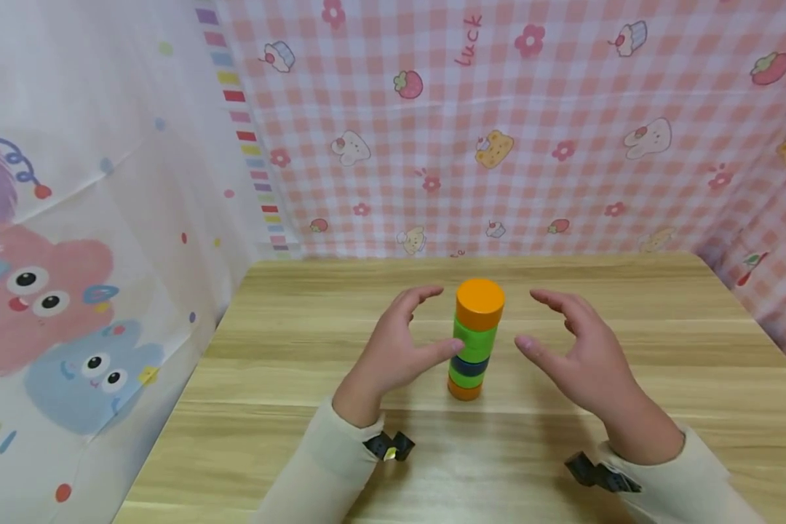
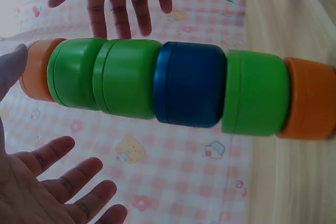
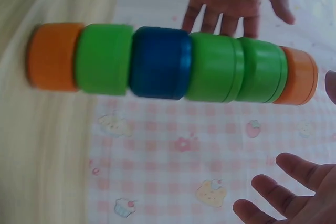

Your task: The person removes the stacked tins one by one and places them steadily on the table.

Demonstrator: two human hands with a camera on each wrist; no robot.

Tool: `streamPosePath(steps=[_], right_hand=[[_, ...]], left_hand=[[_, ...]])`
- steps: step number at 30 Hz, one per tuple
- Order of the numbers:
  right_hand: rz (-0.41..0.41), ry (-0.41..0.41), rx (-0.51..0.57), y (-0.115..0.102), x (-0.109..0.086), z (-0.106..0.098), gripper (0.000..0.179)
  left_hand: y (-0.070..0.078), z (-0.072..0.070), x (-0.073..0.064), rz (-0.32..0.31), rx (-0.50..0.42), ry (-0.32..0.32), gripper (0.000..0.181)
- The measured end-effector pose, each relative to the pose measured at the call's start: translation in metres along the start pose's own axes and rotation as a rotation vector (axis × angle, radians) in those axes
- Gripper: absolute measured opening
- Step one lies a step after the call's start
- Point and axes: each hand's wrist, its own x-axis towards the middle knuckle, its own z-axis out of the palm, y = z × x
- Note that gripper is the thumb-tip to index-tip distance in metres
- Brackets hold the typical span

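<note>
A tower of several short cylinder blocks stands on the wooden table. Its top block is orange, two green blocks come below it, then a dark blue block, another green block and an orange block at the base. My left hand is just left of the tower, fingers spread, its thumb tip overlapping a green block in the head view. To the right, my right hand is held apart from the tower, thumb and fingers parted. Neither hand holds anything.
Behind the wooden table hangs a pink checked cloth with printed cakes and strawberries. A white cloth with cartoon figures hangs along the left side. Each wrist carries a small black camera mount at the sleeve cuff.
</note>
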Motion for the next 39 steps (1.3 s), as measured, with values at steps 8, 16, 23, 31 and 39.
streamPosePath(steps=[8, 16, 23, 31, 39], right_hand=[[0.017, -0.004, 0.105, -0.014, 0.009, 0.005, 0.068], [0.017, 0.01, 0.163, -0.025, 0.017, 0.007, 0.065], [0.02, 0.008, 0.201, -0.034, 0.023, 0.006, 0.063], [0.002, -0.012, 0.223, -0.037, 0.023, 0.007, 0.059], [-0.028, -0.038, 0.244, -0.036, 0.026, 0.014, 0.057]], left_hand=[[-0.002, 0.005, 0.01, 0.026, -0.049, -0.02, 0.076], [0.002, 0.006, 0.018, 0.036, -0.065, -0.053, 0.077], [0.004, 0.006, 0.021, 0.038, -0.071, -0.052, 0.078], [0.002, 0.005, 0.02, 0.039, -0.081, -0.098, 0.075], [-0.002, 0.012, 0.024, 0.023, -0.07, -0.137, 0.066]])
